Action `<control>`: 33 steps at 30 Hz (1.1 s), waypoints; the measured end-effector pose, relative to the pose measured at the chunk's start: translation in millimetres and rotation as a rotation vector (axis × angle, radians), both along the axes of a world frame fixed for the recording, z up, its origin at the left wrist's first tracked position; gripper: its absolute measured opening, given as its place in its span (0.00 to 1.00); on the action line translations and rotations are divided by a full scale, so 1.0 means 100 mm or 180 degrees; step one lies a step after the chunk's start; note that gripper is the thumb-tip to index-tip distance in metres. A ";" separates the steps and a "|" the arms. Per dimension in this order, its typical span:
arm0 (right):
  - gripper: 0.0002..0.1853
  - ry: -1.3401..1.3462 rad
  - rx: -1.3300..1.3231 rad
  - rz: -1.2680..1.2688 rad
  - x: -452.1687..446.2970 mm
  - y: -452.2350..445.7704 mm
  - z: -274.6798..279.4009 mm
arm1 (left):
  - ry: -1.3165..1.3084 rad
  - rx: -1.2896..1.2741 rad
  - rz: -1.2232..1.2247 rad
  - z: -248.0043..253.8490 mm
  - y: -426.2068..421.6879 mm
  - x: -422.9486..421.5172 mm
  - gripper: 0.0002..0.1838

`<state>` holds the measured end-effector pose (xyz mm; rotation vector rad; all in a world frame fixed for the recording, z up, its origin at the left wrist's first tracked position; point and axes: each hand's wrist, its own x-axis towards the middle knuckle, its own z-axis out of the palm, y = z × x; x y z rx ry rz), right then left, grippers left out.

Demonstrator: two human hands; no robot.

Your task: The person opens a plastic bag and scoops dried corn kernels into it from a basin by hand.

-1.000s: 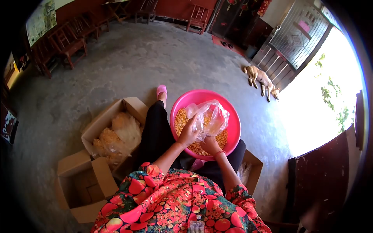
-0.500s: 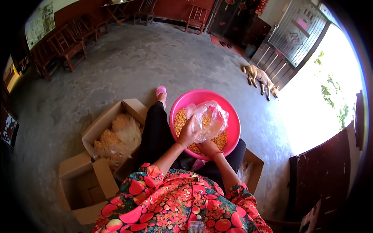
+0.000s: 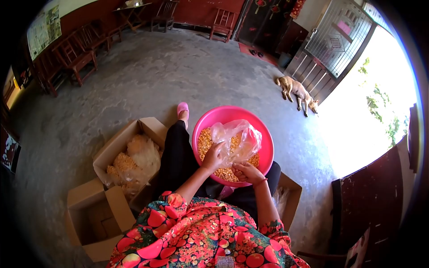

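A pink plastic basin (image 3: 267, 152) rests between my knees, with yellow-orange kernels that look like dried corn (image 3: 227, 174) spread over its bottom. Over the kernels is a thin clear plastic bag (image 3: 243, 138), crumpled and partly see-through. My left hand (image 3: 213, 156) is closed on the bag's near left side. At the bag's lower edge, my right hand (image 3: 247, 173) is closed with fingers curled, just above the kernels. Whatever lies inside its fingers is hidden.
Left of my leg, an open cardboard box (image 3: 109, 149) holds plastic bags of yellow-orange stuff (image 3: 125, 165). Another open box (image 3: 96, 219) stands nearer, and a third (image 3: 290, 198) is by my right leg. A dog (image 3: 297, 92) lies near the open door (image 3: 330, 49).
My right hand has come up out of the kernels to the bag's lower edge. The left hand keeps its hold on the bag. The view has shifted slightly.
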<state>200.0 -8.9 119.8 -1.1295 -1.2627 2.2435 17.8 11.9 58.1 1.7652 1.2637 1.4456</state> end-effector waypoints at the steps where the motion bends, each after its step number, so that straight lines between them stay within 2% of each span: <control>1: 0.11 0.0176 -0.0048 -0.0078 -0.03 0.00 0.07 | -0.0006 -0.0035 0.0033 -0.01 0.00 0.00 0.25; 3: 0.11 0.0354 -0.0087 -0.0164 -0.09 0.07 0.14 | -0.0024 -0.0026 0.0069 -0.01 0.01 0.01 0.25; 5: 0.11 0.0335 0.0056 -0.1040 -0.16 0.21 0.14 | -0.0043 -0.0025 0.0110 -0.01 0.00 0.02 0.25; 6: 0.11 0.0334 0.0056 -0.1044 -0.15 0.32 0.08 | -0.0059 -0.0045 0.0096 -0.02 0.00 0.02 0.25; 8: 0.09 0.0721 0.0205 -0.1584 -0.15 0.56 -0.05 | -0.0075 -0.0051 0.0090 -0.03 0.00 0.03 0.25; 10: 0.12 0.0478 0.0515 -0.1783 -0.19 0.65 0.02 | -0.0356 -0.0144 0.0072 -0.04 0.00 0.03 0.25; 12: 0.15 -0.1255 0.2797 -0.1147 -0.14 0.89 -0.19 | -0.0294 -0.0135 0.0072 -0.02 -0.02 0.01 0.25; 13: 0.16 -0.2244 0.3387 -0.0713 -0.18 0.80 0.09 | -0.0235 -0.0118 0.0066 -0.01 -0.02 0.01 0.24; 14: 0.16 -0.2251 0.3380 -0.0709 -0.21 0.74 0.31 | -0.0240 -0.0126 0.0065 -0.01 -0.01 0.01 0.24; 16: 0.18 -0.0967 0.2253 -0.0080 -0.26 0.64 0.65 | -0.0035 0.0001 0.0178 -0.03 -0.01 0.01 0.24; 17: 0.19 -0.0938 0.1910 -0.0022 -0.29 0.61 0.77 | -0.0040 -0.0002 0.0168 -0.03 -0.03 0.01 0.24; 18: 0.19 -0.0943 0.1918 -0.0028 -0.28 0.63 0.76 | -0.0048 -0.0016 0.0151 -0.02 -0.03 0.01 0.24; 20: 0.22 -0.0749 0.2491 -0.0782 -0.26 0.75 0.61 | -0.0049 -0.0020 0.0140 0.01 -0.02 0.00 0.24; 22: 0.25 -0.1438 0.2952 -0.1285 -0.11 1.00 0.34 | -0.0158 0.0095 0.0113 0.00 -0.02 0.00 0.24; 24: 0.24 -0.1964 0.2911 -0.1283 0.09 1.18 0.04 | -0.0336 0.0096 0.0029 -0.01 -0.01 0.00 0.22; 25: 0.24 -0.1967 0.2913 -0.1298 0.15 1.14 0.02 | -0.0523 0.0081 -0.0072 -0.01 -0.01 0.01 0.21; 27: 0.20 -0.1115 0.1736 -0.1282 0.26 1.02 -0.02 | -0.0383 0.0148 0.0055 -0.03 0.01 0.03 0.20; 28: 0.20 -0.1125 0.1739 -0.1297 0.29 0.96 -0.02 | -0.0244 0.0208 0.0200 -0.05 0.02 0.03 0.19; 30: 0.16 -0.0587 0.1123 -0.1862 0.37 0.85 0.00 | -0.0257 0.0274 0.0219 -0.03 0.03 0.03 0.19; 32: 0.10 -0.0128 0.1338 -0.2975 0.47 0.80 -0.08 | -0.0373 0.0348 0.0159 0.04 0.01 0.03 0.19; 33: 0.10 -0.0274 0.1455 -0.3213 0.58 0.85 -0.22 | -0.0429 0.0277 0.0151 0.02 0.03 0.03 0.19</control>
